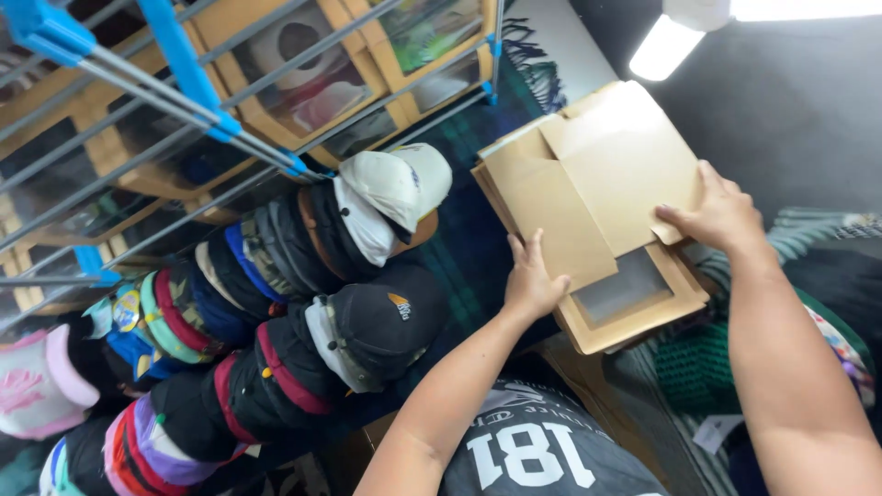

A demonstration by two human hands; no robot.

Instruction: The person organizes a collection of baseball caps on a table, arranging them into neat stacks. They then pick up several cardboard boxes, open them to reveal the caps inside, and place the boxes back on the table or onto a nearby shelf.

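A brown cardboard box (pixel 588 197) lies at the middle right, its top flaps partly folded over a grey opening. My left hand (pixel 533 276) presses flat on the left flap. My right hand (pixel 721 216) rests on the right flap near its edge, fingers spread over the cardboard. Neither hand closes around anything.
Two rows of stacked caps (pixel 303 303) in many colours lie to the left, a white cap (pixel 395 188) and a black cap (pixel 381 321) at their ends. A metal rack with blue joints (pixel 184 83) stands above them. Green knitted fabric (pixel 698 367) lies at lower right.
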